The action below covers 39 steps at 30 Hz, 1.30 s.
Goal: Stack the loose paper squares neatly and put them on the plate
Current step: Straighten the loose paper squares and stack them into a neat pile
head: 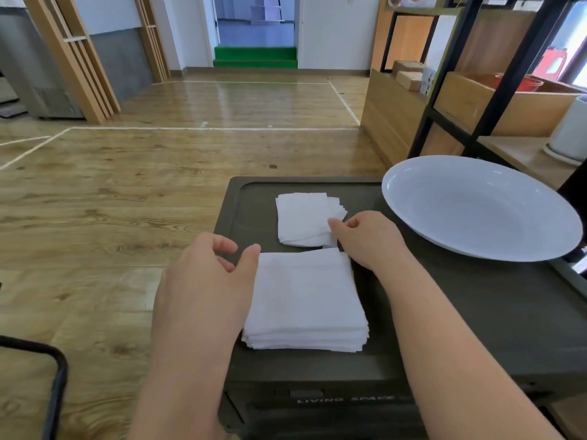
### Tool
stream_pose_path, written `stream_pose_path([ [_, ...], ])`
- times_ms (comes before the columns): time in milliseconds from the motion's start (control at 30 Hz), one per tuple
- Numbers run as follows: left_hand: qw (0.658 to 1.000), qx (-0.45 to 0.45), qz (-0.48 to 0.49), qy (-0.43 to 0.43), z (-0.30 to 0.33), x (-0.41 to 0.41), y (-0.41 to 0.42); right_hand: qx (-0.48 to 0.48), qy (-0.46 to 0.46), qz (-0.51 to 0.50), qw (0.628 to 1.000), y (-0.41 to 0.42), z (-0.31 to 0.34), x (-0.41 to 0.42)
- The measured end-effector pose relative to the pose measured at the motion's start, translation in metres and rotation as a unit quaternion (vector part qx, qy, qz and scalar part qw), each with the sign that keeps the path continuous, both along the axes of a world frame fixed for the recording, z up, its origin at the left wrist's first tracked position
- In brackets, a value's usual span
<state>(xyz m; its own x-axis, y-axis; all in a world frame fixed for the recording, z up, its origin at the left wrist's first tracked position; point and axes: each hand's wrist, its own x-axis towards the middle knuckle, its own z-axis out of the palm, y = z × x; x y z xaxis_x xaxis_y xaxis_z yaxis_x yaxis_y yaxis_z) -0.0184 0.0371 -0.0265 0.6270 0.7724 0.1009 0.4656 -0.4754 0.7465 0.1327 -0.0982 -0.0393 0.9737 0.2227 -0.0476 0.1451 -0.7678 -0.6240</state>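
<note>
Hands flank near stack [306,300]: left hand [203,277] grip loose, right hand [370,239] pinching far stack [305,219].

Two piles of paper squares lie on the tabletop [476,312]: the near stack [306,300] sits closest to the person, and the far pile [305,219] lies just behind it, its sheets fanned out toward the right. The plate [482,208] rests on the tabletop's far right corner, to the right of both piles and apart from them. The left hand [203,281] is against the near stack's left edge, and the right hand [371,239] sits between the two piles, touching the far pile's right side. A shelf unit [495,90] stands behind the plate, and the floor [127,185] spreads to the left.
</note>
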Motion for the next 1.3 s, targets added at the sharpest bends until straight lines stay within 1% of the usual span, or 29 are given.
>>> stream_pose_path([
  [133, 1.000, 0.002, 0.002, -0.003, 0.001, -0.002, 0.004, -0.028, -0.024, 0.002, 0.999, 0.006, -0.006, 0.010],
  [267, 1.000, -0.009, -0.005, -0.002, 0.001, -0.003, 0.004, -0.037, -0.111, -0.044, 0.992, 0.007, -0.001, 0.014],
  [333, 1.000, -0.011, -0.009, -0.003, 0.001, -0.004, 0.005, -0.019, -0.154, -0.057, 0.986, 0.007, 0.003, 0.012],
  [433, 1.000, -0.008, -0.014, -0.005, 0.001, -0.004, 0.006, 0.042, -0.218, -0.028, 0.975, 0.007, 0.013, 0.002],
  [533, 1.000, -0.006, -0.019, -0.020, 0.004, -0.003, 0.005, 0.158, -0.256, -0.010, 0.954, 0.000, 0.030, -0.016],
  [600, 0.999, -0.007, -0.027, -0.043, 0.007, -0.003, 0.004, 0.217, -0.278, -0.003, 0.936, -0.011, 0.037, -0.034],
  [667, 0.996, 0.008, -0.045, -0.083, 0.010, -0.003, 0.003, 0.268, -0.288, 0.010, 0.919, -0.022, 0.042, -0.055],
  [733, 0.988, 0.021, -0.073, -0.138, 0.014, -0.002, 0.000, 0.314, -0.278, 0.027, 0.907, -0.031, 0.045, -0.071],
  [800, 0.980, 0.036, -0.098, -0.172, 0.016, -0.001, -0.003, 0.357, -0.248, 0.049, 0.899, -0.036, 0.046, -0.081],
  [867, 0.973, 0.023, -0.137, -0.184, 0.017, 0.000, -0.006, 0.384, -0.211, 0.069, 0.896, -0.038, 0.046, -0.084],
  [933, 0.966, -0.009, -0.181, -0.187, 0.019, -0.001, -0.012, 0.400, -0.178, 0.088, 0.895, -0.037, 0.046, -0.084],
  [1033, 0.961, -0.031, -0.188, -0.202, 0.022, 0.000, -0.020, 0.413, -0.143, 0.094, 0.894, -0.040, 0.046, -0.083],
  [1100, 0.957, -0.075, -0.175, -0.219, 0.019, 0.001, -0.021, 0.403, -0.103, 0.083, 0.906, -0.041, 0.045, -0.081],
  [1167, 0.956, -0.127, -0.154, -0.216, 0.018, 0.001, -0.021, 0.366, -0.021, 0.081, 0.927, -0.041, 0.041, -0.078],
  [1233, 0.949, -0.193, -0.139, -0.208, 0.015, 0.001, -0.018, 0.339, 0.048, 0.086, 0.936, -0.040, 0.035, -0.077],
  [1300, 0.947, -0.230, -0.139, -0.179, 0.011, 0.001, -0.014, 0.327, 0.059, 0.082, 0.940, -0.039, 0.032, -0.077],
])
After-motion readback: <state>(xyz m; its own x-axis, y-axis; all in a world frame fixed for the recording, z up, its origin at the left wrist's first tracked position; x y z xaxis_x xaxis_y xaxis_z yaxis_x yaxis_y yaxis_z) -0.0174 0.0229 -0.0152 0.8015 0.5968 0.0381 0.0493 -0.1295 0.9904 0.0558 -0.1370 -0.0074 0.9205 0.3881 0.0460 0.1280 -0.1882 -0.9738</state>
